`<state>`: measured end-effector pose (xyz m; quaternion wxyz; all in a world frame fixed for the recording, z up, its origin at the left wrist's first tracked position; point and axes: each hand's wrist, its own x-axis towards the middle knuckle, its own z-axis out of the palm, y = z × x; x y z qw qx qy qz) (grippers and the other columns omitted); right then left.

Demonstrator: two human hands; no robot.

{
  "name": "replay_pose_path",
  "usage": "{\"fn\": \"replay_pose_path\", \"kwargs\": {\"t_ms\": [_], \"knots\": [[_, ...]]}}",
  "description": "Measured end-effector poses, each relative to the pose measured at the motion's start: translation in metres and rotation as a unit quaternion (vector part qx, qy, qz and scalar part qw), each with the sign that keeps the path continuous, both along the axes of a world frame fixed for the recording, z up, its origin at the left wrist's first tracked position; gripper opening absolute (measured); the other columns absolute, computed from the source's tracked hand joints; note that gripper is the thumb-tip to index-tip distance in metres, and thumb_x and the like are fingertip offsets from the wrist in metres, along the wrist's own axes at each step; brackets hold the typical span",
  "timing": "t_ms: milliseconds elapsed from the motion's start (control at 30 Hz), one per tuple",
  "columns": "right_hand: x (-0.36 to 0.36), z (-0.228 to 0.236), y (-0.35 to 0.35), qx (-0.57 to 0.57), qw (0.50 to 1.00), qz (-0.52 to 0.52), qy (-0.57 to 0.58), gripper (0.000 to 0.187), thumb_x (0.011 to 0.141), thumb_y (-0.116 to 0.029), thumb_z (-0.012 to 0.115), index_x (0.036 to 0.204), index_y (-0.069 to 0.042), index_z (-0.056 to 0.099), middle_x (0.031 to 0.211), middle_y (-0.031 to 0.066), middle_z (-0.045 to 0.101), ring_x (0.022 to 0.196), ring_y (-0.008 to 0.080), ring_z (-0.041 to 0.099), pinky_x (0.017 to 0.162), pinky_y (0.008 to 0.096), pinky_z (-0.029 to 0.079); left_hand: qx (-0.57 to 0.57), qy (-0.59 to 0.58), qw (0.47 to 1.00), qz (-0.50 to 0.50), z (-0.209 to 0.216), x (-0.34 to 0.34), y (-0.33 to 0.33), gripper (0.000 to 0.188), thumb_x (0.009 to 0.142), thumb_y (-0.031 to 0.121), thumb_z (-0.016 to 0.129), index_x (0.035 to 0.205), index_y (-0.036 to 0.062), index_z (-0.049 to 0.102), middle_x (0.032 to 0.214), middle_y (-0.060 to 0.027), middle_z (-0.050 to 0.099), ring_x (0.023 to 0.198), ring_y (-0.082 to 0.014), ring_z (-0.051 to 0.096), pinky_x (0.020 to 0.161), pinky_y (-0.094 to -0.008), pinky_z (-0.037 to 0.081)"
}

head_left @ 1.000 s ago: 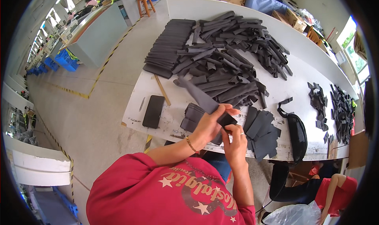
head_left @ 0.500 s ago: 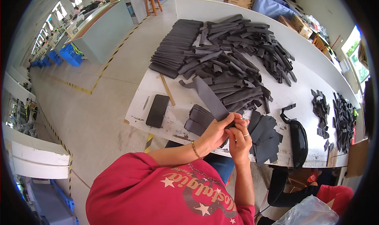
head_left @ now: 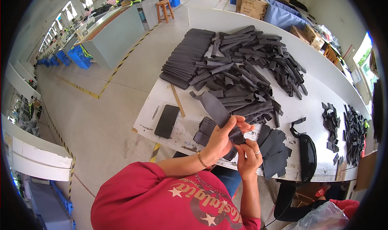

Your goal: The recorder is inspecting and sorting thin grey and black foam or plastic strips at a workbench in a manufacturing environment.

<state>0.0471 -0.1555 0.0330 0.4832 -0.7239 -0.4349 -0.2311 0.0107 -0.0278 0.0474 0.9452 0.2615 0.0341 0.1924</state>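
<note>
A long dark grey fabric strip [head_left: 215, 109] is in my hands above the table's near edge. My left hand [head_left: 220, 143] grips it between thumb and palm, with its fingers stretched to the right behind it. At the strip's near end, the fingertips of my right hand [head_left: 249, 159] pinch a corner. The strip's far end slants toward a large heap of similar strips [head_left: 246, 102]. Left of my left hand lies a small stack of folded dark pieces [head_left: 205, 129]. Flat dark fabric pieces [head_left: 275, 157] are spread beside my right hand.
On the white table [head_left: 151, 109] are a black rectangular phone-like object [head_left: 167, 121], a wooden stick [head_left: 178, 100], a neat row of strips [head_left: 188, 56] and a black mesh pouch [head_left: 307, 157]. Small dark pieces [head_left: 353, 137] are piled at the far right. A raised board [head_left: 242, 24] borders the back.
My right hand has moved down, away from my left, drawing the strip's near end into view. My left fingers have stretched out more. The whole view has shifted slightly.
</note>
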Motion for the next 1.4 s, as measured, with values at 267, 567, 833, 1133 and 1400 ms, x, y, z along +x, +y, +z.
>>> {"fn": "replay_pose_path", "kwargs": {"t_ms": [267,567,833,1133,1400], "knots": [[0.0,0.0,0.001,-0.004,0.999,0.009,0.036,0.018,0.072,0.003,0.077,0.082,0.0,0.063,0.089,0.0114,0.065,0.075,0.0261,0.065,0.065,0.0313,0.051,-0.002,-0.008,0.999,-0.031,-0.016,0.0,-0.006,0.032,0.101,0.031,0.049,0.114,0.0024,0.057,0.099,-0.0103,0.067,0.114,-0.0315,0.06,0.104,-0.0425,0.044],[-0.001,-0.005,0.024,0.073,0.929,0.032,0.362,0.016,0.082,-0.001,0.071,0.085,0.0,0.056,0.109,0.0056,0.053,0.09,0.0095,0.052,0.077,0.0229,0.044,0.084,0.008,0.996,-0.032,-0.012,0.006,0.003,0.04,0.103,0.033,0.042,0.118,-0.0017,0.056,0.118,-0.0182,0.064,0.116,-0.0263,0.057,0.101,-0.039,0.044],[-0.004,0.006,0.008,0.255,0.797,0.072,0.542,0.019,0.089,-0.009,0.065,0.105,0.001,0.059,0.113,0.009,0.053,0.097,0.0165,0.057,0.081,0.0294,0.05,0.049,-0.073,0.995,-0.055,-0.011,0.013,0.02,0.035,0.102,0.032,0.046,0.121,0.0048,0.058,0.124,-0.0175,0.062,0.127,-0.0289,0.05,0.106,-0.0445,0.041],[-0.003,-0.002,0.008,0.136,0.97,-0.014,0.202,0.01,0.082,0.006,0.07,0.088,0.0,0.063,0.083,0.0028,0.062,0.076,0.0093,0.054,0.064,0.0222,0.042,0.023,0.035,0.999,0.026,-0.025,0.004,0.059,0.031,0.096,0.026,0.059,0.113,-0.0008,0.061,0.103,-0.0175,0.068,0.098,-0.0306,0.066,0.086,-0.0448,0.055],[-0.004,-0.01,0.005,0.225,0.834,0.035,0.503,0.013,0.086,-0.009,0.073,0.09,0.001,0.065,0.078,0.0009,0.063,0.068,0.0063,0.055,0.061,0.0203,0.044,-0.016,0.101,0.994,0.042,-0.03,-0.005,0.063,0.029,0.096,0.026,0.059,0.104,-0.0014,0.065,0.091,-0.013,0.07,0.089,-0.0265,0.068,0.082,-0.0363,0.055]]}}
